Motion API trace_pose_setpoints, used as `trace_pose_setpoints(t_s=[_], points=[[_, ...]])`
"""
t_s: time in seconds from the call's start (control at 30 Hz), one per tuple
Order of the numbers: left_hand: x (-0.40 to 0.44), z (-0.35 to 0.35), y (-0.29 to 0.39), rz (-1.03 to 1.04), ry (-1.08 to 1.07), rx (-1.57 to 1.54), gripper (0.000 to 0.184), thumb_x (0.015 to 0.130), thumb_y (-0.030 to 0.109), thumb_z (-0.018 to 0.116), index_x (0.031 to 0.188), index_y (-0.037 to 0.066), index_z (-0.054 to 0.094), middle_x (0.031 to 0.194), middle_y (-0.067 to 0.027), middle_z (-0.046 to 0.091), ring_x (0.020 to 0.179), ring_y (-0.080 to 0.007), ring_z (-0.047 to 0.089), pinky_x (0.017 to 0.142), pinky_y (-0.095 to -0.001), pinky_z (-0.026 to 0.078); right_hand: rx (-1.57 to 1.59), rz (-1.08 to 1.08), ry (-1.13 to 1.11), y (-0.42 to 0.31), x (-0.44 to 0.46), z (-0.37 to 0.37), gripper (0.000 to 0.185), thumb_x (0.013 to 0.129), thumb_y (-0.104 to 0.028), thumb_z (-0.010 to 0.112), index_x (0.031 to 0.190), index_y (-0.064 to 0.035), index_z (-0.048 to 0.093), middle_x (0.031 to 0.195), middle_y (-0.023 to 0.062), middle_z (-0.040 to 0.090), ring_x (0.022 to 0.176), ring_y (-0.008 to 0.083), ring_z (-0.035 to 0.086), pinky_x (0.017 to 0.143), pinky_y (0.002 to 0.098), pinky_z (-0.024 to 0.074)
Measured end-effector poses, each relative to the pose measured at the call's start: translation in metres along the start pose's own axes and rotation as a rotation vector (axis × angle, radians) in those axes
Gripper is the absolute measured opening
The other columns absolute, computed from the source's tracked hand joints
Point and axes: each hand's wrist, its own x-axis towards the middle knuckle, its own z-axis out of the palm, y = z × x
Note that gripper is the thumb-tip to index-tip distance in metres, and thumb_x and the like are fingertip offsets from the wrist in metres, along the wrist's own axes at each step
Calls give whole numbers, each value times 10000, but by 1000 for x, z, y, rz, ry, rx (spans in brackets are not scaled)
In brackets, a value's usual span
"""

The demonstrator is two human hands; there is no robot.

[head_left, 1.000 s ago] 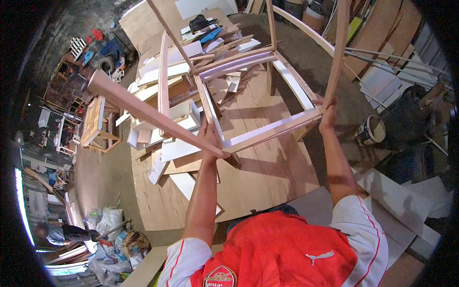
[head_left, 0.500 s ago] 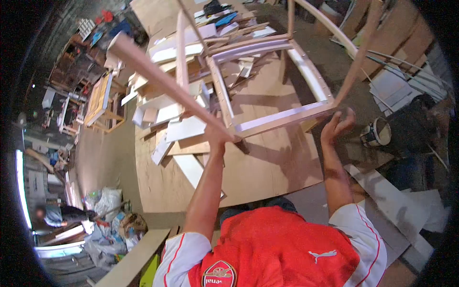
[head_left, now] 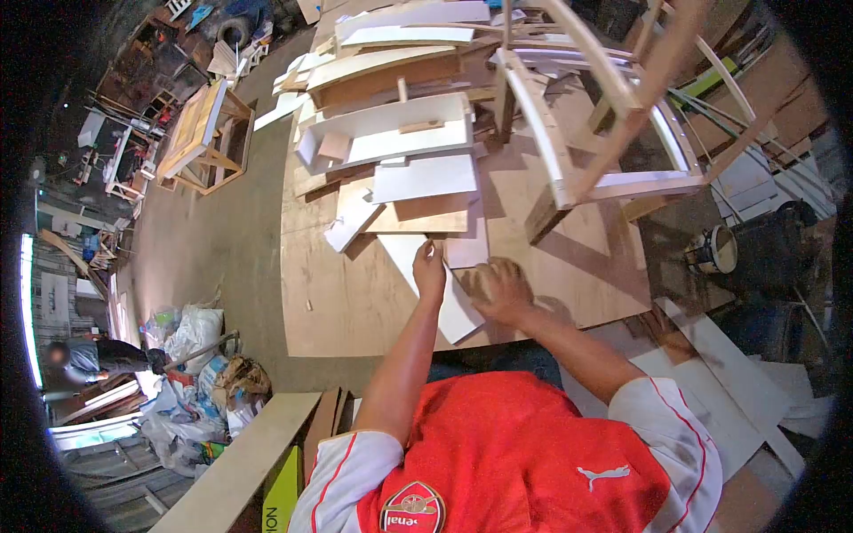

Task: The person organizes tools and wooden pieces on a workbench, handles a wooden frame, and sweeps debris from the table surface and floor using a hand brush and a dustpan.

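Note:
My left hand [head_left: 430, 274] is over a long white board [head_left: 456, 313] near the table's front edge. Its fingers are pressed together, and whatever they may hold is too small to make out. Just to its right, my right hand [head_left: 504, 291] is smeared by motion, with its fingers apart and nothing visible in them. It is close to the same board; whether it touches it I cannot tell. A wooden chair frame [head_left: 553, 155] with pale inner edges stands upright at the right of the table, apart from both hands.
White and bare wood offcuts [head_left: 425, 180] are piled along the wooden worktable [head_left: 355, 315]. A bucket [head_left: 713, 249] and loose panels [head_left: 729, 373] lie on the floor at right. Filled plastic bags [head_left: 195, 342] and a person [head_left: 98, 357] are at left, near a wooden bench [head_left: 195, 133].
Both hands have let go of the chair frame and come together over the white board. The frame now appears farther right, and the view has shifted.

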Motion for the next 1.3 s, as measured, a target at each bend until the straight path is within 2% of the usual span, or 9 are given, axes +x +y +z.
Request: trace_pose_setpoints(t_s=[0.13,0.27,0.37,0.57,0.77,0.93,1.03,1.2,1.3], points=[[11,-66,-54,-109,18,116,478,951,283,627,1315,-24,584,1267,-224,628,1155,-326,609,985,-388,470,31,204,-480,-66,37,60,866,873,-492,662,1516,-27,315,1439,353,386,1326,476,422,1075,583,368],[26,-103,-88,-191,12,72,491,938,246,635,1338,-30,563,1236,-250,630,1123,-329,628,966,-394,481,-269,363,-138,-80,38,208,878,872,-431,646,1556,-44,255,1456,385,344,1330,529,373,1065,645,323],[54,-116,-109,-208,60,19,401,943,242,634,1255,-7,603,1136,-210,655,968,-276,659,802,-373,531,-327,435,-264,-95,47,182,972,808,-449,698,1568,-59,235,1440,373,352,1316,515,373,1064,619,324],[151,-145,-91,-584,185,-800,233,967,295,641,1011,67,619,932,-104,636,739,-143,574,505,-292,427,-105,381,-378,-70,46,135,1080,678,-499,784,1573,-185,268,1407,341,360,1295,499,382,1065,602,336],[207,-159,-97,-645,397,-730,354,933,346,725,992,11,624,907,-96,646,733,-151,596,518,-309,450,-117,282,-418,-23,6,96,1064,687,-525,773,1577,-236,267,1461,360,328,1326,527,377,1090,590,360],[215,-156,-97,-501,421,-524,431,917,410,734,765,46,562,677,-23,573,494,-111,477,417,-265,357,-104,195,-527,7,-15,66,1038,685,-516,769,1574,-277,288,1481,350,316,1349,506,366,1113,591,340],[220,-155,-93,-517,390,-526,481,859,465,780,757,52,556,665,-19,560,483,-103,447,411,-263,335,-98,150,-561,29,-17,62,1001,692,-463,780,1564,-300,315,1497,327,301,1360,492,355,1131,578,326],[244,-165,-141,-747,290,-395,696,751,462,873,1133,-72,640,1013,-111,674,784,-204,607,653,-368,506,-72,110,-593,50,-8,53,934,717,-383,783,1545,-337,352,1527,303,276,1388,488,324,1162,565,298],[227,-160,-127,-508,200,-774,653,799,434,844,1141,-82,637,1078,-133,682,908,-215,650,742,-391,555,-78,75,-643,56,4,45,881,742,-370,774,1530,-346,382,1542,279,274,1405,476,310,1170,556,294]])
